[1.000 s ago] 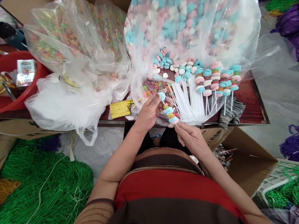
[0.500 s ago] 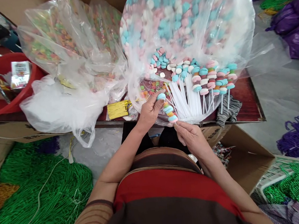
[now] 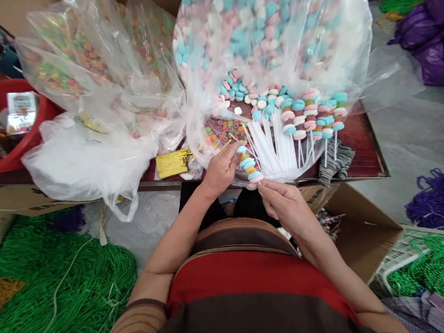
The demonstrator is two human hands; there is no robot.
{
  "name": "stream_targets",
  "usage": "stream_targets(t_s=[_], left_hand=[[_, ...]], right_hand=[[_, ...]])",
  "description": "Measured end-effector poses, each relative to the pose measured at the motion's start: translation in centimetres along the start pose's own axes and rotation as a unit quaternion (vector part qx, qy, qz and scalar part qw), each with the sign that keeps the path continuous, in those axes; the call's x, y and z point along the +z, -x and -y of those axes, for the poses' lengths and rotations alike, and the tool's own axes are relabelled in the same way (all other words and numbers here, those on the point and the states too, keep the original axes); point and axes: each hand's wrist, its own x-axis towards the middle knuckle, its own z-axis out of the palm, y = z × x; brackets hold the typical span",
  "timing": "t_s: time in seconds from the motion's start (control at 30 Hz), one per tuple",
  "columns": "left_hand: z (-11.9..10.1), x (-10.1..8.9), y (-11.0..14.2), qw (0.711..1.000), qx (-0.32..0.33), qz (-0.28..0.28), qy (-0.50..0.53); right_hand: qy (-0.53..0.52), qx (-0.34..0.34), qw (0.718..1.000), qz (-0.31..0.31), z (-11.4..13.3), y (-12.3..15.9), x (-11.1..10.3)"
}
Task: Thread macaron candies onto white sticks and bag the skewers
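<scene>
A candy skewer [image 3: 250, 167] of blue and pink marshmallows with orange and yellow gummy rings slants between my hands. My right hand [image 3: 282, 197] pinches its lower end, just under the bottom pink marshmallow; the fingers cover most of the stick there. At the upper end, the closed fingers of my left hand [image 3: 222, 169] hold the top blue marshmallow [image 3: 241, 149]. Just beyond lie a bundle of white sticks [image 3: 265, 146], loose gummy rings [image 3: 226, 129] and loose marshmallows [image 3: 266, 102]. Several finished-looking skewers [image 3: 313, 116] rest upright against the marshmallow bag at the right.
A large clear bag of marshmallows [image 3: 263, 26] and bags of gummy rings [image 3: 97, 58] fill the table's back. Yellow twist ties [image 3: 171, 164] lie left of my hands, a grey glove [image 3: 335, 161] right. An open cardboard box [image 3: 361, 226] stands below the table edge.
The top blue marshmallow has moved down against the other candies on the skewer, with my left hand following it. My right hand stays at the lower end. The view has shifted slightly.
</scene>
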Motion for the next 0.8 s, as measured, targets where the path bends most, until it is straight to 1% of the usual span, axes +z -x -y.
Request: stream_targets(t_s=[0.13, 0.23, 0.33, 0.4, 0.47, 0.5, 0.6, 0.67, 0.7, 0.77, 0.8], left_hand=[[-0.8, -0.1, 0.0, 1.0, -0.006, -0.003, 0.011], [-1.3, -0.2, 0.0, 0.998, -0.012, -0.036, 0.045], [-1.8, -0.1, -0.1, 0.987, -0.065, -0.081, 0.127], [-2.1, 0.0, -0.2, 0.972, -0.112, -0.086, 0.189], [-2.7, 0.1, -0.3, 0.949, -0.142, -0.082, 0.27], [-3.2, 0.1, -0.3, 0.932, -0.152, -0.084, 0.319], [-4.9, 0.3, -0.4, 0.867, -0.18, -0.092, 0.455], [-5.9, 0.3, -0.4, 0.832, -0.206, -0.098, 0.505], [-6.3, 0.4, -0.5, 0.818, -0.219, -0.11, 0.52], [-6.8, 0.6, -0.6, 0.799, -0.234, -0.123, 0.54], [-7.0, 0.8, -0.7, 0.795, -0.234, -0.126, 0.545]], right_hand=[[0.006, -0.019, 1.0, -0.02, -0.6, -1.0, 0.7], [0.01, -0.04, 0.999, -0.023, -1.0, -1.8, 0.9], [0.004, -0.067, 0.997, -0.025, -1.5, -2.1, 0.7], [-0.009, -0.081, 0.996, -0.048, -2.0, -2.2, 0.4], [-0.006, -0.098, 0.992, -0.074, -2.5, -2.1, 0.2], [0.005, -0.11, 0.99, -0.085, -2.7, -2.1, 0.2], [0.031, -0.129, 0.987, -0.087, -3.0, -1.9, 0.4], [-0.007, -0.098, 0.994, -0.046, -3.0, -1.8, 0.8], [-0.051, -0.069, 0.996, -0.013, -3.0, -1.8, 1.0], [-0.145, -0.012, 0.988, 0.059, -2.9, -1.8, 1.5], [-0.181, 0.005, 0.98, 0.086, -3.0, -1.8, 1.7]])
